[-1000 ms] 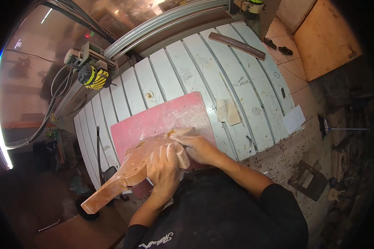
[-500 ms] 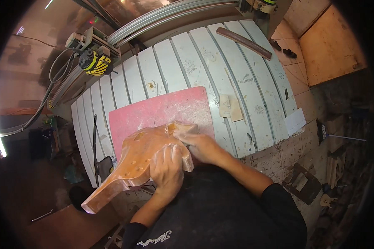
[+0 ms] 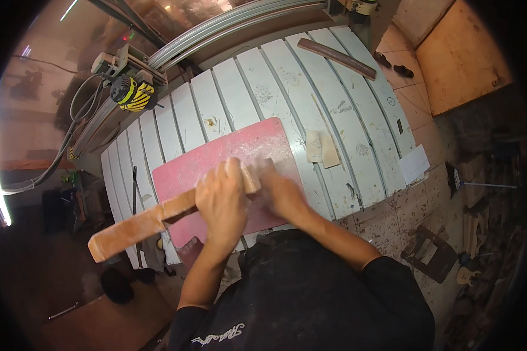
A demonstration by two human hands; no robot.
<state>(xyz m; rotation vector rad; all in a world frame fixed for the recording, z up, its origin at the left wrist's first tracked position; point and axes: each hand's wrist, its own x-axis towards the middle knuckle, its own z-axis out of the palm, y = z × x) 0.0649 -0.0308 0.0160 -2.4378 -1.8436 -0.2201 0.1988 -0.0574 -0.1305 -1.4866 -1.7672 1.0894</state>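
Grip of the left hand (image 3: 219, 196): fingers curled over the upper edge of an unfinished wooden guitar (image 3: 140, 229), clasping it firmly just short of its right end. The right hand (image 3: 282, 190) is at that end, smeared by blur, and whether it pinches something or only presses against the wood I cannot tell. The guitar is held edge-on and slanting, its neck end reaching down to the left past the side of the surface.

Beneath it, on the surface (image 3: 235, 88), lies a dusty pink mat (image 3: 228, 143). White slats with grooves between them make up the surface, marked by stains and scribbles. To the right of the mat, two beige pads (image 3: 314, 146) overlap; farther off, a dark brown bar (image 3: 336, 58) lies aslant near the far right corner. A white paper sheet (image 3: 414, 164) sits at the right edge.

Along the far side runs a metal rail (image 3: 228, 32), with a yellow-and-black striped motor (image 3: 133, 95) at its left end.
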